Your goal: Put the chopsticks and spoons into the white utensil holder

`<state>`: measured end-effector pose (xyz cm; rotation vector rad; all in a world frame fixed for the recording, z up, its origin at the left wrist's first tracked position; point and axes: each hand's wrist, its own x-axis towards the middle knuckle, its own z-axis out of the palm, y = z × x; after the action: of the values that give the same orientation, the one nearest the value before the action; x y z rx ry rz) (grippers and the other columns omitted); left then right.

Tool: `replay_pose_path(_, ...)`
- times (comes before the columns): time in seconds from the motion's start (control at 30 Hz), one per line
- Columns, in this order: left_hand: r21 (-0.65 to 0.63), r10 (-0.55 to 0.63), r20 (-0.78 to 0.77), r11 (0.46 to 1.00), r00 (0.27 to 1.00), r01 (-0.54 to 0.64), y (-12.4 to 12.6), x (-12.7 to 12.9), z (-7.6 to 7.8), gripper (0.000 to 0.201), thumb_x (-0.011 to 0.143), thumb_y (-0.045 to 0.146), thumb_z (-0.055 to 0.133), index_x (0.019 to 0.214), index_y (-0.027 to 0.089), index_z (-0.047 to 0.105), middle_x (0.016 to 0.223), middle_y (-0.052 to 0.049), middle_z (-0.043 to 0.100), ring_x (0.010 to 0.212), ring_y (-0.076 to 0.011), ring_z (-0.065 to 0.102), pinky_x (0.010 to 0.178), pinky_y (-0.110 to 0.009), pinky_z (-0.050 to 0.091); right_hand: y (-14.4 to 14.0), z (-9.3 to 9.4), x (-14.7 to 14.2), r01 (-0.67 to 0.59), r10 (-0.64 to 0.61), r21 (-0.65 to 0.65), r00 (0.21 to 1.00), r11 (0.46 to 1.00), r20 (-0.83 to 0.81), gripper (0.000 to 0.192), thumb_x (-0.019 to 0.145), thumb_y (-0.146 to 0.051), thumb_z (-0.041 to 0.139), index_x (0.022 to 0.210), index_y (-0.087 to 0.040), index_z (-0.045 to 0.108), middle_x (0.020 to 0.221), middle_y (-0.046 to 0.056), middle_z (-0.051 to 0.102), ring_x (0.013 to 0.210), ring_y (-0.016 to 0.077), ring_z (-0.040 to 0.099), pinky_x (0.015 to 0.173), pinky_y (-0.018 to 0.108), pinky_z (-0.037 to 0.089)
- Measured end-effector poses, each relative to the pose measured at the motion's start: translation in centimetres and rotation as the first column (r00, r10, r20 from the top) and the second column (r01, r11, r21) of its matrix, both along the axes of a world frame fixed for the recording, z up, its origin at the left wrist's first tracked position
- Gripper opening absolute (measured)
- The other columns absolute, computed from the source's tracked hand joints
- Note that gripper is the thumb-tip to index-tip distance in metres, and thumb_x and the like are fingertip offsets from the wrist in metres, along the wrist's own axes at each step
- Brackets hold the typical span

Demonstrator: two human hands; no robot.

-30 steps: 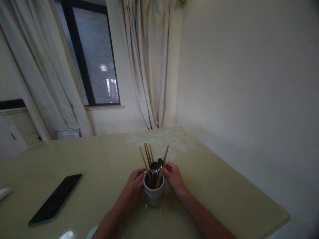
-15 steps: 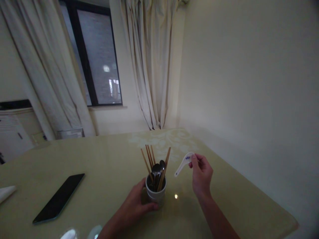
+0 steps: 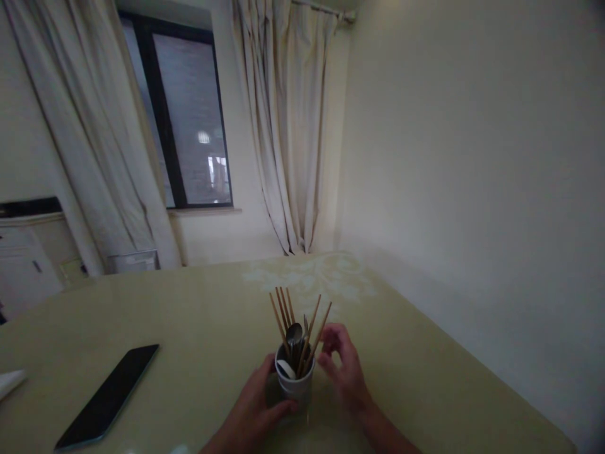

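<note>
A white cup [image 3: 294,386] stands on the pale yellow table [image 3: 198,328] close in front of me. Several wooden chopsticks [image 3: 282,313] and a metal spoon [image 3: 293,334] stick up out of it. A small white ceramic spoon [image 3: 285,369] lies inside at the rim. My left hand [image 3: 258,410] wraps around the cup's left side and base. Just right of the cup hovers my right hand [image 3: 343,366], fingers apart and empty, near the rightmost chopstick.
A black phone [image 3: 108,397] lies flat on the table to the left. Something white [image 3: 9,383] shows at the far left edge. A wall runs along the table's right side. Behind the table are a dark window [image 3: 189,126] and cream curtains [image 3: 288,126].
My right hand held the white ceramic spoon up to the right of the cup; now that spoon sits in the cup and the hand is empty beside it. The left hand kept hold of the cup.
</note>
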<state>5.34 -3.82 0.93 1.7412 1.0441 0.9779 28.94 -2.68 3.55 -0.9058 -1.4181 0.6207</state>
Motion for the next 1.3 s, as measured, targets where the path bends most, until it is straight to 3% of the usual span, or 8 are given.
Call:
replay_pose_path(0.1,0.003,-0.051,0.019,0.999,0.999,0.051,0.2,0.2,0.2,0.072,0.084,0.048,0.083,0.147,0.024,0.058,0.152,-0.013,0.064,0.14,-0.0357,0.058,0.12,-0.046,0.045,-0.1,-1.3,-1.2,-0.198,0.204,-0.075,0.976,0.977,0.083,0.099,0.06,-0.066,0.095,0.139,-0.02,0.056,0.122,0.013,0.072,0.106,0.0319,0.069,0.088,0.04,0.058)
replay_pose_path(0.23,0.02,-0.045,-0.008,0.999,0.999,0.045,0.7,0.1,-0.6,0.067,0.087,0.044,0.08,0.147,0.023,0.058,0.15,-0.013,0.065,0.139,-0.0334,0.06,0.119,-0.042,0.047,-0.1,-1.6,-2.4,-0.256,0.278,-0.16,0.952,0.953,0.13,0.086,0.065,-0.046,0.096,0.138,-0.021,0.058,0.129,0.013,0.072,0.116,0.0339,0.069,0.103,0.045,0.054)
replay_pose_path(0.4,0.039,0.069,-0.103,0.997,0.992,-0.066,1.3,-0.2,-2.9,0.07,0.086,0.033,0.072,0.153,0.026,0.051,0.154,-0.012,0.062,0.133,-0.0295,0.065,0.12,-0.046,0.047,2.3,-1.6,-0.4,0.096,-0.065,-0.147,0.977,0.984,0.203,0.065,0.072,-0.038,0.088,0.129,-0.021,0.061,0.118,0.012,0.078,0.104,0.0304,0.073,0.094,0.041,0.058)
replay_pose_path(0.6,0.079,0.124,-0.064,0.99,0.99,-0.119,1.8,-0.3,-3.8,0.068,0.091,0.038,0.064,0.155,0.024,0.043,0.152,-0.016,0.061,0.124,-0.0271,0.068,0.113,-0.047,0.052,6.7,-3.2,3.3,0.5,-0.488,-0.119,0.865,0.858,0.117,0.063,0.073,-0.054,0.079,0.12,-0.016,0.063,0.114,0.018,0.077,0.098,0.0343,0.075,0.086,0.045,0.06)
replay_pose_path(0.9,0.108,0.233,0.031,0.966,0.972,-0.235,1.8,-0.3,-3.2,0.067,0.092,0.052,0.061,0.151,0.023,0.047,0.137,-0.017,0.068,0.103,-0.0248,0.071,0.101,-0.045,0.056,10.1,-5.6,3.9,0.528,-0.517,-0.061,0.845,0.847,0.133,0.066,0.082,-0.063,0.067,0.127,-0.016,0.063,0.123,0.02,0.075,0.114,0.0361,0.072,0.1,0.049,0.056)
replay_pose_path(1.03,0.073,0.256,0.059,0.963,0.965,-0.26,2.0,-0.2,-2.5,0.069,0.088,0.062,0.062,0.144,0.023,0.054,0.124,-0.014,0.073,0.09,-0.0234,0.072,0.09,-0.042,0.06,10.4,-6.4,4.3,0.597,-0.588,-0.061,0.8,0.8,0.119,0.075,0.077,-0.066,0.067,0.131,-0.015,0.062,0.132,0.023,0.07,0.129,0.0407,0.062,0.11,0.055,0.049)
replay_pose_path(1.13,0.052,0.284,0.062,0.956,0.957,-0.288,1.9,-0.3,-1.8,0.07,0.085,0.07,0.061,0.136,0.021,0.061,0.117,-0.013,0.075,0.087,-0.0233,0.073,0.086,-0.04,0.061,10.6,-6.8,4.5,0.627,-0.619,-0.067,0.778,0.776,0.113,0.074,0.074,-0.064,0.068,0.13,-0.015,0.061,0.129,0.023,0.07,0.127,0.0414,0.062,0.11,0.057,0.048)
replay_pose_path(1.3,0.047,0.245,0.004,0.968,0.969,-0.245,1.6,-0.7,-0.9,0.06,0.087,0.071,0.058,0.116,0.02,0.072,0.097,-0.01,0.078,0.087,-0.0252,0.073,0.083,-0.036,0.058,10.8,-7.0,4.3,0.613,-0.603,-0.082,0.789,0.786,0.122,0.071,0.076,-0.055,0.064,0.135,-0.016,0.057,0.132,0.021,0.07,0.122,0.0381,0.067,0.106,0.052,0.052)
